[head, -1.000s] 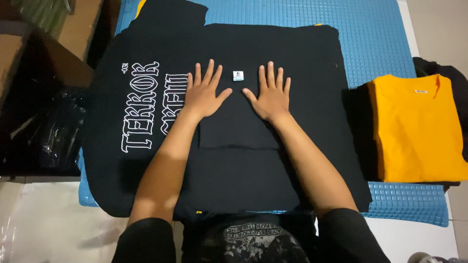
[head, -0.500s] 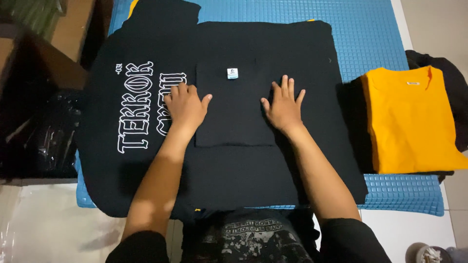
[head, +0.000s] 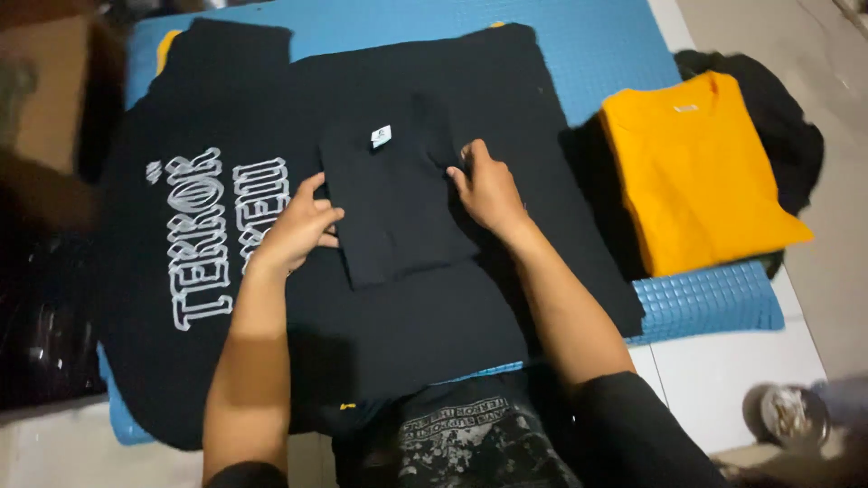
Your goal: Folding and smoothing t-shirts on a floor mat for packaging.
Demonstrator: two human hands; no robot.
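Both hands grip the folded black shirt [head: 398,203]: left hand [head: 298,230] pinches its left edge, right hand [head: 488,190] its right edge; soft matte rectangle, small white neck label, lying on a spread black shirt [head: 217,226] with outlined white lettering; ribbed blue mat [head: 705,303] beneath; folded orange shirt [head: 696,172] to the right.

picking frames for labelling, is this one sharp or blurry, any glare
Head view: motion blur throughout, worst at the left edge and bottom right corner; the white lettering is smeared, and both the left hand and right hand are soft; lighting dim and even, no glare.
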